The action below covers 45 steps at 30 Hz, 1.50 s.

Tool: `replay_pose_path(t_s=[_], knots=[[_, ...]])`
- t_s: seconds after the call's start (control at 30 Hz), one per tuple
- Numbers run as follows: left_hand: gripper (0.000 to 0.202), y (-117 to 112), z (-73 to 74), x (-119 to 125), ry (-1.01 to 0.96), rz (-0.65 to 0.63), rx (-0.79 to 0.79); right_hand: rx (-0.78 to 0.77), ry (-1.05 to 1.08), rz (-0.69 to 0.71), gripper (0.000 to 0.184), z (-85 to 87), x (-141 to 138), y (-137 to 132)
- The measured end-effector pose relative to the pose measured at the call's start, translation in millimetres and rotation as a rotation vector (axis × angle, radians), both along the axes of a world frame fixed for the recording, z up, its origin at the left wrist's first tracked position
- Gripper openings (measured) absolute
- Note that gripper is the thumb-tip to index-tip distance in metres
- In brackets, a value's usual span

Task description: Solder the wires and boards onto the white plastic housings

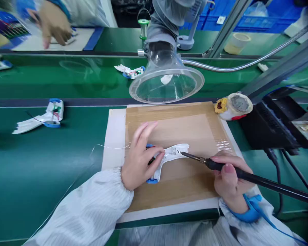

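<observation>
My right hand (232, 177) grips a black soldering iron (215, 164), its fingers closed round the handle. The iron's tip touches or hovers just over a white plastic housing (173, 153) with blue ends, lying on a cardboard-topped board (179, 130). My left hand (141, 157) rests over the housing's left part and hides much of it. Thumb and forefinger are pinched together near the housing's middle, the other fingers raised. A thin solder wire (113, 147) runs in from the left to this hand; its end at the fingertips is hard to make out.
A clear fume hood (166, 85) hangs beyond the board. At right stand a tip-cleaning holder (236, 106) and a black box (267, 119). Another opened housing (51, 114) lies at left. Across the bench a co-worker's hand (55, 25) is at work.
</observation>
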<state>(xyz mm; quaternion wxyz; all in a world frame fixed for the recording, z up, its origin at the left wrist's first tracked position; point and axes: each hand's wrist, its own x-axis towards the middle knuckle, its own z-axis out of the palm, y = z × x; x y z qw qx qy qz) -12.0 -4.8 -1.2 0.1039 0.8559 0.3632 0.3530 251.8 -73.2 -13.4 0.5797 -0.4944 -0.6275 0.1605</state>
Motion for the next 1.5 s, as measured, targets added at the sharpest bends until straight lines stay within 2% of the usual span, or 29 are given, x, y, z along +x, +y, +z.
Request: replay_pose_path(t_s=[0.1, 0.43, 0.63, 0.73, 0.9, 1.13, 1.5], knots=[[0.011, 1, 0.3, 1, -0.003, -0.008, 0.005, 0.038, -0.014, 0.024, 0.019, 2.0, -3, 4], [0.009, 5, 1.7, -2, 0.006, -0.003, 0.032, -0.046, -0.046, 0.108, 0.016, 2.8, -1, 4], [0.008, 6, 0.2, -1, 0.036, -0.004, 0.038, -0.017, -0.038, 0.129, 0.015, -1.2, -1, 6], [0.008, 6, -0.7, 0, 0.046, -0.011, 0.049, -0.019, -0.062, 0.14, 0.014, 1.6, -2, 7], [0.009, 7, -0.5, 1, 0.018, 0.011, 0.064, 0.068, -0.119, 0.221, 0.017, 9.0, -2, 11], [0.006, 8, -1.4, 6, 0.048, 0.028, 0.116, 0.049, -0.097, 0.094, 0.018, 6.9, -1, 10], [0.005, 10, -3.3, 8, 0.042, 0.03, 0.125, -0.032, -0.099, 0.111, 0.017, 6.5, -2, 9]])
